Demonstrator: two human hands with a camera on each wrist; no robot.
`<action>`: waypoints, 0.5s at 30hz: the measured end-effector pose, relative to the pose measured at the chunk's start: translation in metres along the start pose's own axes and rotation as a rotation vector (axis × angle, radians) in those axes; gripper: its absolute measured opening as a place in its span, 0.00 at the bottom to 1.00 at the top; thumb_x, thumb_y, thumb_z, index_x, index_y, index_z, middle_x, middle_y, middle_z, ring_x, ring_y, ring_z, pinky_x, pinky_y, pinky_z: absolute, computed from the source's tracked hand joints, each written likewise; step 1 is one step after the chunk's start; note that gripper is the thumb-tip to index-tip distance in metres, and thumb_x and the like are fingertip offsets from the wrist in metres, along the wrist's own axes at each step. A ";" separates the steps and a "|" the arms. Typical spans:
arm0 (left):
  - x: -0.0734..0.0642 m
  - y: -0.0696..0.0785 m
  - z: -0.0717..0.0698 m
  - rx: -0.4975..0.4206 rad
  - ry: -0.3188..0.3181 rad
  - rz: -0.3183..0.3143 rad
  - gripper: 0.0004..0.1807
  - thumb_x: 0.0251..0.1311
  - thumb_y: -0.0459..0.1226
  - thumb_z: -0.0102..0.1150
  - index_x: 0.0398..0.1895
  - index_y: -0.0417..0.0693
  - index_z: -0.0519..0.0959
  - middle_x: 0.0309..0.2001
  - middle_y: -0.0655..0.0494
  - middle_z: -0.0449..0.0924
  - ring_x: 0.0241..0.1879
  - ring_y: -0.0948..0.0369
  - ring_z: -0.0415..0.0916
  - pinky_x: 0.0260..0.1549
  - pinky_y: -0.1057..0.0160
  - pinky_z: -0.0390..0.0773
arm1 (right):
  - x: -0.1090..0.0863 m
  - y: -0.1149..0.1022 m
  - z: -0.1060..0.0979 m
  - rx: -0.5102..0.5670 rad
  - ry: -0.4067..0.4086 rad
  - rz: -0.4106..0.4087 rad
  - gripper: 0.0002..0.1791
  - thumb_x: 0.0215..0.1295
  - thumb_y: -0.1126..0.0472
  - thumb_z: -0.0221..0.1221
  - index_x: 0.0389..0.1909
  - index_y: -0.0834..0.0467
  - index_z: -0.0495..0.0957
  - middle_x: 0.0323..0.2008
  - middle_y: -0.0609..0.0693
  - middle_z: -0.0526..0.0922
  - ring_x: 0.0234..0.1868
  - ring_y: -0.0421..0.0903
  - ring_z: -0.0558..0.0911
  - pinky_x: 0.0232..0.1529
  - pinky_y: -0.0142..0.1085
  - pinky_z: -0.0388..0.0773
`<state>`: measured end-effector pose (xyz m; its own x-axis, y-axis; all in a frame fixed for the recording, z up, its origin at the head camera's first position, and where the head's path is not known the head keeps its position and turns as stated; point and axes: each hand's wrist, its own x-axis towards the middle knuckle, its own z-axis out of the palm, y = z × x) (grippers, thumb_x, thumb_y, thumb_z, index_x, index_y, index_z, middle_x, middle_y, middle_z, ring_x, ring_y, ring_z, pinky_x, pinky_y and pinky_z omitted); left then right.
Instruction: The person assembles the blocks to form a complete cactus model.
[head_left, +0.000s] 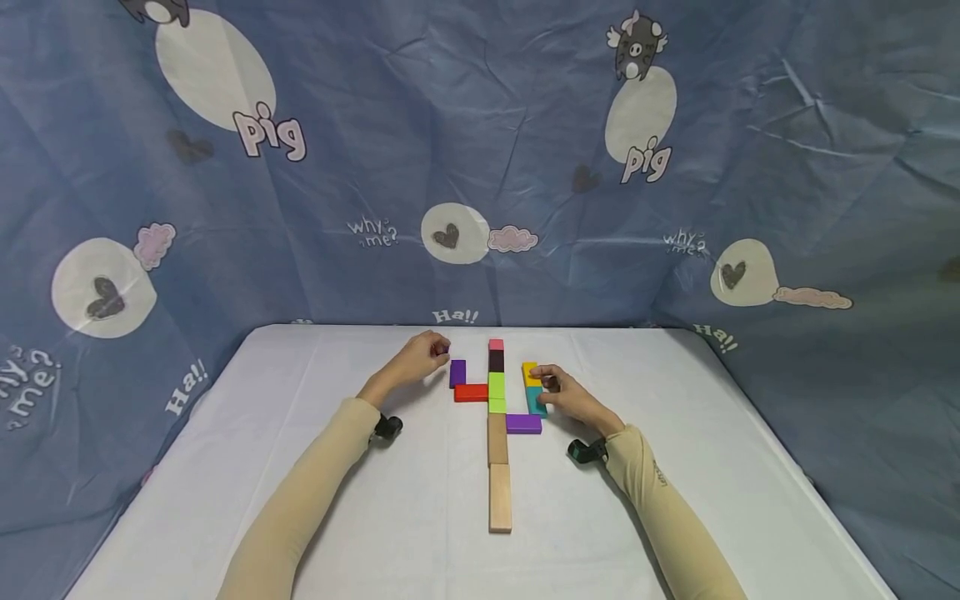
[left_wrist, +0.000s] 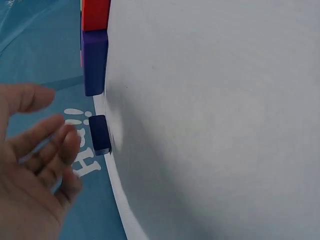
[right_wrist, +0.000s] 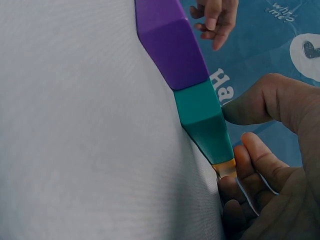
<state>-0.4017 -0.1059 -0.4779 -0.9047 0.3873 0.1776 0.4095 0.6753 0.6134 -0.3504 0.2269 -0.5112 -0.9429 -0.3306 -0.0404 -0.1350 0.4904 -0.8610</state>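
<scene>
My left hand (head_left: 422,357) hovers at the far left of the block figure with its fingers loosely bent. In the left wrist view, a small dark purple block (left_wrist: 100,135) stands just beyond those fingertips, seemingly apart from them. A longer purple block (head_left: 457,373) and a red block (head_left: 471,392) lie nearby. On the other side, my right hand (head_left: 573,398) is beside a yellow block (head_left: 529,372) and a teal block (head_left: 535,402) set end to end. Its thumb is at the teal block and its fingers at the yellow one; whether they press is unclear.
A central column runs toward me: pink (head_left: 496,344), black (head_left: 496,361), lime green (head_left: 497,387) and two wooden blocks (head_left: 499,497). A purple block (head_left: 523,424) juts right from it. All lie on a white-covered table (head_left: 375,533) before a blue printed curtain (head_left: 525,167).
</scene>
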 end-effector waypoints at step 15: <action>0.007 0.010 0.001 0.097 0.181 -0.291 0.22 0.57 0.45 0.66 0.42 0.34 0.78 0.41 0.41 0.80 0.41 0.48 0.76 0.44 0.52 0.74 | 0.002 0.002 0.000 0.009 -0.001 0.009 0.28 0.61 0.65 0.60 0.62 0.60 0.66 0.61 0.57 0.70 0.57 0.52 0.68 0.61 0.46 0.63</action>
<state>-0.4043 -0.0960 -0.4712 -0.9877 0.0579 0.1451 0.1327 0.8007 0.5842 -0.3521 0.2270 -0.5128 -0.9438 -0.3269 -0.0483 -0.1241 0.4861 -0.8650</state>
